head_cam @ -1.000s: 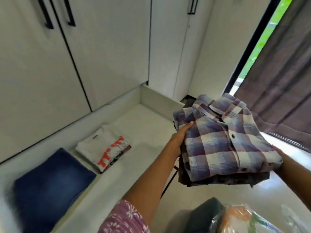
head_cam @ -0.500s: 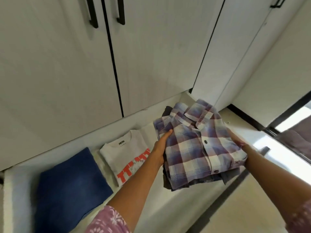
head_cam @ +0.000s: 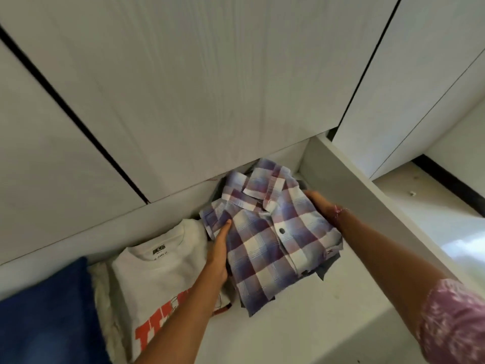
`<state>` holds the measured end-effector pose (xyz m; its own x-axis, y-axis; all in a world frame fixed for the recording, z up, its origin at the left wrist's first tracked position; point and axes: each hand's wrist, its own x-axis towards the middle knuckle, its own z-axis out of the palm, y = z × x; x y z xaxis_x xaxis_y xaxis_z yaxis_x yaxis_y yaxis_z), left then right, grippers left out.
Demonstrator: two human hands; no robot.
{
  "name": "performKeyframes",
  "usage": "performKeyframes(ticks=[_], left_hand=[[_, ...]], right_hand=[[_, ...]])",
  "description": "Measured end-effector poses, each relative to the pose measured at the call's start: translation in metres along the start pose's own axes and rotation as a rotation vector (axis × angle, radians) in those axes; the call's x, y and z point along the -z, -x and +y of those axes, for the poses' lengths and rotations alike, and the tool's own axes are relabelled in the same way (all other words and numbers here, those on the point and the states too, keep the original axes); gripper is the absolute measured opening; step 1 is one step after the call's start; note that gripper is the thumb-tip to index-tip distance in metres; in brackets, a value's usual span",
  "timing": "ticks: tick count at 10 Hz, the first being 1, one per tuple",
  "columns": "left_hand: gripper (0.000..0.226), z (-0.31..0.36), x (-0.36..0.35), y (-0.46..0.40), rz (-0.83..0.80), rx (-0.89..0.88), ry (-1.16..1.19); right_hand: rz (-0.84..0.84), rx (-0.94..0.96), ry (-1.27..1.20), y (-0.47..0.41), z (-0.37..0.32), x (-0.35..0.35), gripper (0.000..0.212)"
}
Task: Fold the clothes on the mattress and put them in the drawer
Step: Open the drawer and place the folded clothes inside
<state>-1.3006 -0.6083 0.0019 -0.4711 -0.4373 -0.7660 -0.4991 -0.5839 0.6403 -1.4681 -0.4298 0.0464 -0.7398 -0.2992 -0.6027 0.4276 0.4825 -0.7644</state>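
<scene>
A folded blue, purple and white plaid shirt tops a small stack of darker folded clothes inside the open white drawer, near its back right corner. My left hand grips the stack's left edge, thumb on top. My right hand holds the right edge, fingers tucked under the cloth. Left of the stack lies a folded white T-shirt with orange print, and further left a folded blue garment.
White wardrobe doors rise directly behind the drawer. The drawer's right wall runs diagonally beside my right forearm. Bare drawer floor shows in front of the stack. Pale floor lies to the right.
Both hands have carried the plaid stack from mid-air down into the drawer, toward its back right corner. The view has dropped and moved closer to the drawer.
</scene>
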Motion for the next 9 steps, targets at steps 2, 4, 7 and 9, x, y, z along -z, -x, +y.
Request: performKeyframes(ticks=[2,4,7,9], left_hand=[[0.082,-0.019,-0.029,0.014,0.351,-0.498,-0.799],[0.076,-0.020,-0.056,0.034,0.275,-0.611,-1.199],[0.084,-0.093,-0.019,0.105,0.216,-1.085,-1.521],[0.083,-0.175,0.061,0.190,-0.051,-1.287,-1.723]], right_hand=[[0.031,0.139,0.150,-0.008,0.005,0.005,0.051],[0.139,0.417,0.683,0.038,0.024,-0.018,0.055],[0.486,0.502,0.910,0.132,0.081,-0.034,0.068],[0.729,0.506,0.944,0.245,0.150,-0.076,0.068]])
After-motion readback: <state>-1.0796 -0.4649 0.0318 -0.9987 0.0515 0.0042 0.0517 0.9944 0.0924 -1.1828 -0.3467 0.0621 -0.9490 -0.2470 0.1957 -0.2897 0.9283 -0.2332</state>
